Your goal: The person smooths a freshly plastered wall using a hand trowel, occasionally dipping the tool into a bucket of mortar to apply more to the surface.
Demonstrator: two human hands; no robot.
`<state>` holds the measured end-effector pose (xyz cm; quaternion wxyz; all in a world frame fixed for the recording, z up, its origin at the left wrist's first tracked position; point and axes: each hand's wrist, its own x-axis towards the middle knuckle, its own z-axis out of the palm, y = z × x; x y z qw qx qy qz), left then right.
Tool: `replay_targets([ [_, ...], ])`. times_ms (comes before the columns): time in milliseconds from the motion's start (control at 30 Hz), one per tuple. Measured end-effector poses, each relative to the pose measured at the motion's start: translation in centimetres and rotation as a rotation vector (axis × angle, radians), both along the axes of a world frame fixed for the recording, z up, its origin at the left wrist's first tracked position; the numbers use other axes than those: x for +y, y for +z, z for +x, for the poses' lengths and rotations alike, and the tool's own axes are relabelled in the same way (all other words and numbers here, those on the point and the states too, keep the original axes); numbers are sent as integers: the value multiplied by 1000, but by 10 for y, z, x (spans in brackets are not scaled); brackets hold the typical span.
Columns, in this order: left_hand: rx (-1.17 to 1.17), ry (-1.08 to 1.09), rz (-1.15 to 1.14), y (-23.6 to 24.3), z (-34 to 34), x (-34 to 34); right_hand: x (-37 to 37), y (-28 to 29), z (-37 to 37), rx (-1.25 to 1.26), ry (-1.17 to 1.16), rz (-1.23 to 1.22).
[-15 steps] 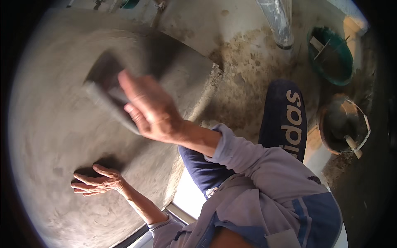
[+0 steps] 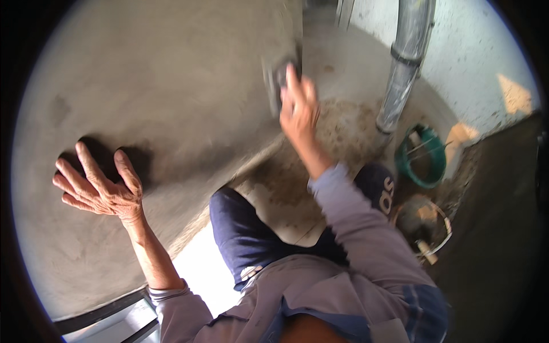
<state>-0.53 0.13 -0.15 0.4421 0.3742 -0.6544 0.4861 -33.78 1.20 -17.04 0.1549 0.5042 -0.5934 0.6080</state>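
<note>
A grey plastered wall surface (image 2: 171, 86) takes up the left and middle of the view. On it my left hand (image 2: 106, 186) is spread wide, palm toward the plaster, casting dark shadows around its fingers. My right hand (image 2: 300, 114) is closed on a plastering trowel (image 2: 273, 86), by the surface's right-hand edge. Motion smears the trowel, and its grip is largely hidden by my fingers. Whether the blade touches the plaster cannot be made out.
A grey pipe (image 2: 407, 71) runs down to the stained floor at the upper right. Below it stand a green bucket (image 2: 438, 171) with sticks inside and a dark bucket (image 2: 404, 235) with a pale handle. At lower left lies a dark window frame (image 2: 97, 315).
My right hand has carried the trowel rightward across the plaster to the edge. The view has shifted too, and my left hand shows larger, higher and farther left, still spread.
</note>
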Motion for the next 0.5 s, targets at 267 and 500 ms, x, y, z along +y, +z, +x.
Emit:
replay_targets([
  [267,45,-67,48,-2,4,4,48,-44,3,-75,79,229],
  [500,61,-465,196,-30,15,27,-24,121,-16,183,-4,-130],
])
